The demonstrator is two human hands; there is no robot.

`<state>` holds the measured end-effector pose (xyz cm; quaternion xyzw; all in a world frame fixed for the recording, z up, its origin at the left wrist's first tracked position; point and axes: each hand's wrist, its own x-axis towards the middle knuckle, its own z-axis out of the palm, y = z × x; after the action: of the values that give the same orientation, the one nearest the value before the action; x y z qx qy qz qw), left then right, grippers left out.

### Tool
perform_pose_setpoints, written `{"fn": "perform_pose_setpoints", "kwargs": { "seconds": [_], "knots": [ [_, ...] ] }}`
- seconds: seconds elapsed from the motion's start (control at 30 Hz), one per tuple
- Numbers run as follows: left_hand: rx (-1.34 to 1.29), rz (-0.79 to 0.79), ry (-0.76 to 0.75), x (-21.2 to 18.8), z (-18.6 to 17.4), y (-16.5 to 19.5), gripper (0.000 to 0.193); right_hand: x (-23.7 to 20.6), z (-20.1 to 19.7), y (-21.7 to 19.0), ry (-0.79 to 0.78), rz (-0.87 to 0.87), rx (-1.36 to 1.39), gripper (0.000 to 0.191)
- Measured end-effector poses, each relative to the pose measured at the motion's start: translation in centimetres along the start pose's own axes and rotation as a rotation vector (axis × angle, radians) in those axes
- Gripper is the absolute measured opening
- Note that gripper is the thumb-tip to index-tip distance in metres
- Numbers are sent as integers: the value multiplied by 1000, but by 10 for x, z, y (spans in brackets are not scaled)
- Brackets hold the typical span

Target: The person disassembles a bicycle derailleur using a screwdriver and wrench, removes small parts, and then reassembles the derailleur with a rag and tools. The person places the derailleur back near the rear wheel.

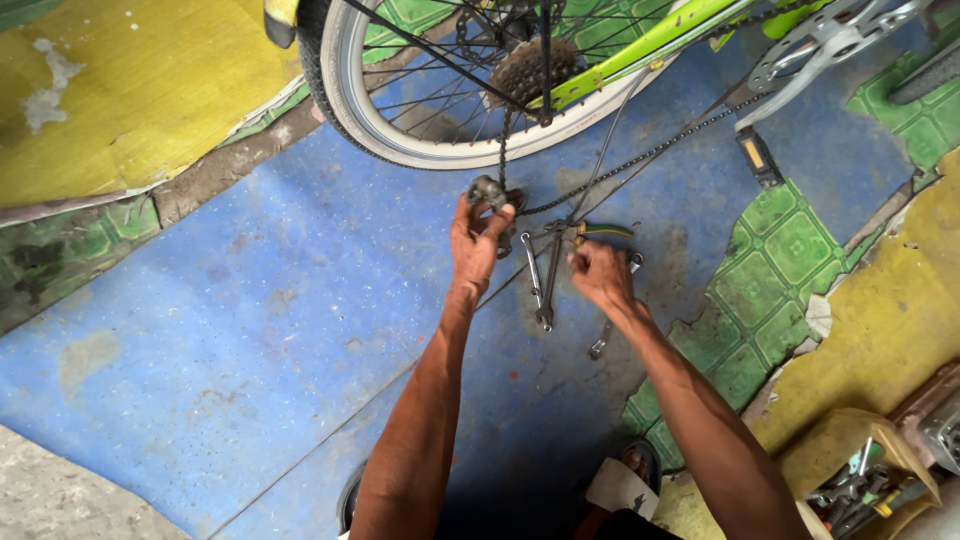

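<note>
Here the left hand (476, 235) is raised with its fingers wrapped around a small dark metal derailleur (490, 190) that hangs at the bottom of the chain (640, 155), just under the rear wheel (345, 95). The arm is stretched nearly straight, wrist bent slightly back. The right hand (600, 275) is down near the floor, fingers curled shut around pliers with green and yellow handles (605, 232); that forearm comes in at an angle from the lower right. The two hands are apart, with a couple of slim steel spanners (540, 285) lying on the floor between them, and another spanner (601, 345) just below the right wrist.

The chain is greasy and dark, running in a slack line from the derailleur up toward the silver crank (810, 50) at the upper right. Above the left hand sits a rusty cluster of cogs (530, 70) in the middle of the thin black spokes. The wheel has a pale rim and a black tyre, and the bike frame (660, 40) is bright green.

The floor (250, 330) is worn blue covering, scuffed and peeling, with green patterned tile (770, 270) and yellow patches showing at the torn edges. A box of tools (865, 485) stands at the lower right.
</note>
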<state>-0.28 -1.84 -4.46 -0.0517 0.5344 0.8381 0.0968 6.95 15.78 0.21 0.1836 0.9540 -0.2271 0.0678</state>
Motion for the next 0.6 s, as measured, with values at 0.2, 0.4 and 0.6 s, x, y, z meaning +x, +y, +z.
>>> {"fn": "perform_pose_setpoints", "kwargs": {
  "seconds": [0.2, 0.4, 0.6],
  "knots": [
    [-253, -193, 46, 6, 1, 2, 24, -23, 20, -9, 32, -86, 60, 17],
    [-280, -276, -59, 2, -3, 13, 28, -33, 37, -31, 26, -63, 54, 15],
    [-244, -302, -66, -2, -7, 20, 31, -35, 33, -32, 23, -118, 56, 15]
  ]
}}
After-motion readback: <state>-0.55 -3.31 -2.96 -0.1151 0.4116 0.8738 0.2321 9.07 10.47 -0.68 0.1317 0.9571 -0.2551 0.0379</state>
